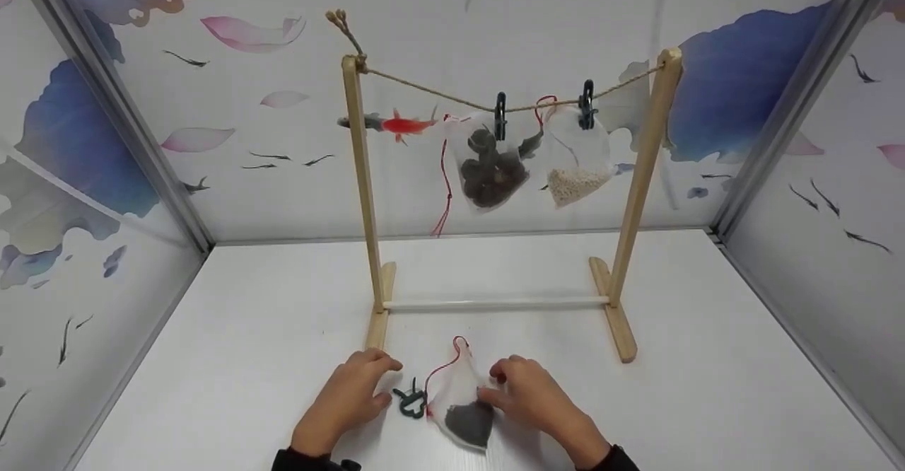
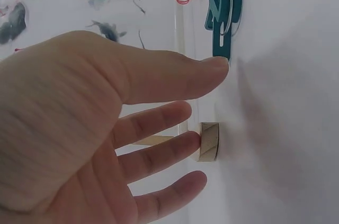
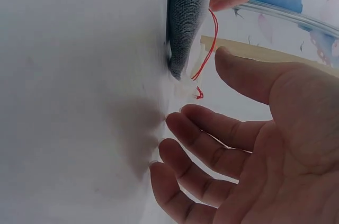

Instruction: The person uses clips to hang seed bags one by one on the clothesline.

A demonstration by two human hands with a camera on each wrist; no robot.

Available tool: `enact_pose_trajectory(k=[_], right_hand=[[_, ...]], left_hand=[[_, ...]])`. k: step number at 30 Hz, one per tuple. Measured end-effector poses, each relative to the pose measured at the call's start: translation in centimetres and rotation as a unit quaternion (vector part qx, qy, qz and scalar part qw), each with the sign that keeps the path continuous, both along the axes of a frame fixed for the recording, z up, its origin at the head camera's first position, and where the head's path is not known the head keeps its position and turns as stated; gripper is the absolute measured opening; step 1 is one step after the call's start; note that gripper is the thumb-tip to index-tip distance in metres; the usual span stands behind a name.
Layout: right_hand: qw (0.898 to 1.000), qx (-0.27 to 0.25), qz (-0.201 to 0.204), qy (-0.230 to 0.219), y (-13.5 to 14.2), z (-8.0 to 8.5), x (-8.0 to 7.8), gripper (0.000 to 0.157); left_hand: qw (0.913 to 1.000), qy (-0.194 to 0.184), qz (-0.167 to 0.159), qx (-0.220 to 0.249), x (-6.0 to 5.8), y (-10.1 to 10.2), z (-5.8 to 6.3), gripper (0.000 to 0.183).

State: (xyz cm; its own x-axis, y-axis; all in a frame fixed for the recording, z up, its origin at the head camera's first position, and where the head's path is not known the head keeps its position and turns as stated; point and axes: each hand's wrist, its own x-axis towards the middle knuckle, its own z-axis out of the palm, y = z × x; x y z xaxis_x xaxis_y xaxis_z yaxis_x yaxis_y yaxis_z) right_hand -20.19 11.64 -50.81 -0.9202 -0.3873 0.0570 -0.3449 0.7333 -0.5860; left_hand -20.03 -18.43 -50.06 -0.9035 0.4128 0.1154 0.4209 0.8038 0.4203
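Note:
On the white table lies a small mesh drawstring bag (image 1: 463, 414) with dark grain-like filling and a red cord. A dark green clothespin (image 1: 412, 402) is just left of it. My left hand (image 1: 357, 393) is beside the clothespin, fingers loosely extended and holding nothing; in the left wrist view the thumb tip overlaps the end of the clothespin (image 2: 224, 12). At the bag's right side is my right hand (image 1: 534, 394), fingers relaxed. In the right wrist view nothing is between its fingers, and the bag (image 3: 185, 20) lies just beyond.
Behind stands a wooden frame (image 1: 636, 195) with a sagging rope (image 1: 424, 89). Two mesh bags hang from it by dark clips: one with brown round pieces (image 1: 491, 177), one with pale grains (image 1: 576, 184). A white rod (image 1: 495, 303) joins the feet. Printed panels (image 1: 283, 195) enclose the table.

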Motion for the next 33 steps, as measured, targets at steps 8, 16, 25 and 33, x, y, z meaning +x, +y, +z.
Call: enact_pose_trajectory(k=[8, 16, 25, 33], right_hand=[[1.000, 0.012, 0.005, 0.023, -0.3, -0.7, -0.3, 0.026], [1.000, 0.019, 0.008, -0.007, -0.2, -0.6, -0.3, 0.017], [0.999, 0.026, 0.017, -0.034, -0.2, -0.4, -0.8, 0.015], [0.999, 0.018, 0.018, -0.043, -0.1, -0.5, -0.6, 0.015]], left_hand=[[0.9995, 0.022, -0.009, -0.019, 0.1, 0.1, -0.1, 0.032], [0.9991, 0.000, -0.028, -0.032, 0.3, 0.7, -0.2, 0.043], [0.9979, -0.039, -0.048, -0.017, 0.5, 1.0, 0.1, 0.049], [0.9966, -0.046, -0.066, -0.015, 0.4, 0.8, -0.2, 0.045]])
